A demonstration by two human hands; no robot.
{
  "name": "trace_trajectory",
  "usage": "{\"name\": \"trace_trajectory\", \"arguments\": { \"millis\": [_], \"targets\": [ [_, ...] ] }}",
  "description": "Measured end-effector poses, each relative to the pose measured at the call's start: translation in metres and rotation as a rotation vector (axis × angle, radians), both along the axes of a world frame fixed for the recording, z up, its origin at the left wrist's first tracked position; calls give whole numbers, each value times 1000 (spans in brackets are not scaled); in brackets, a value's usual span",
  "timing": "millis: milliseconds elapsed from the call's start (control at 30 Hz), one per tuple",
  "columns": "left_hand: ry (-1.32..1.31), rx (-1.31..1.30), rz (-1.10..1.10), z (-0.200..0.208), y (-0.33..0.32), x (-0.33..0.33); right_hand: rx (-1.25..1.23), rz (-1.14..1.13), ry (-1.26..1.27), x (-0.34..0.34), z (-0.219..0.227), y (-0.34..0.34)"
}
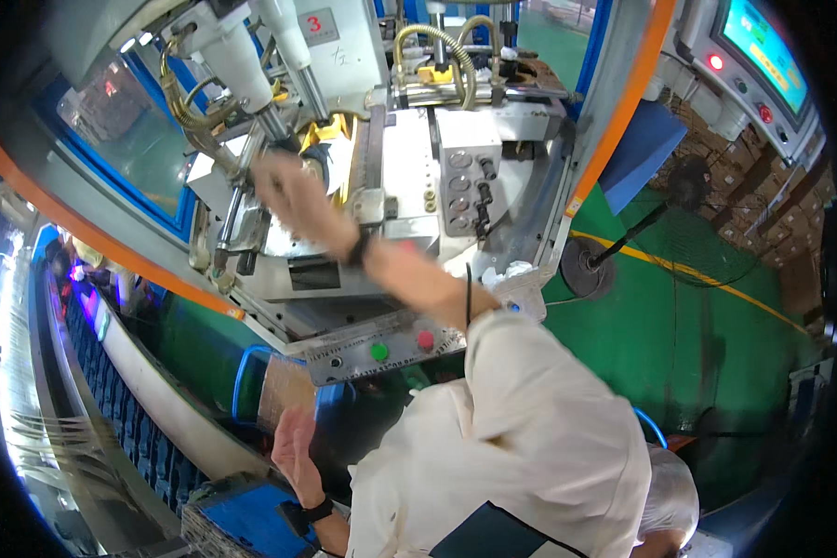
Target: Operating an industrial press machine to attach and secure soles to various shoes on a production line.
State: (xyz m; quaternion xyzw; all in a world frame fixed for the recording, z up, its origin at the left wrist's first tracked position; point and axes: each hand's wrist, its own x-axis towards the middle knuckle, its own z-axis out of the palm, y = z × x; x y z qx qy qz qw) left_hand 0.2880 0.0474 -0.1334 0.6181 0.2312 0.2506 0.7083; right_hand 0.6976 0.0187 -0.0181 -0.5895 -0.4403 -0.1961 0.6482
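My right hand (298,200) reaches across into the machine, a black band at its wrist. Motion smears its fingers, so whether they hold anything does not show. Just beyond it sits a yellow fixture (340,131) with a dark part (318,153) beside it, partly covered by the hand. A metal cylinder with a hose (188,110) comes down close to the fingers. Low on the left, my left hand (295,451) is held up with its fingers stretched out and nothing visible in them. Below it is a blue-topped box (251,521).
A control strip (378,352) with green and red buttons runs along the machine's front. Orange frame posts (623,107) flank the opening. A lit screen panel (763,56) hangs at upper right, above a standing fan (591,265). On the left runs a conveyor (149,418).
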Motion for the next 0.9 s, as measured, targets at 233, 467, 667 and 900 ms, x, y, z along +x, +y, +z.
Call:
{"name": "trace_trajectory", "arguments": {
  "millis": [233,467,667,900],
  "targets": [
    [-211,-542,-199,8,-8,59,-244,141,-331,-246,-143,-15],
    [-76,-151,-491,-23,-33,82,-330,63,-272,-184,-148,-101],
    [-112,-252,-721,35,-48,110,-232,-318,208,-102,-145,-170],
    [27,-376,-562,9,-60,155,223,-500,538,65,-44,-339]
  ]
}}
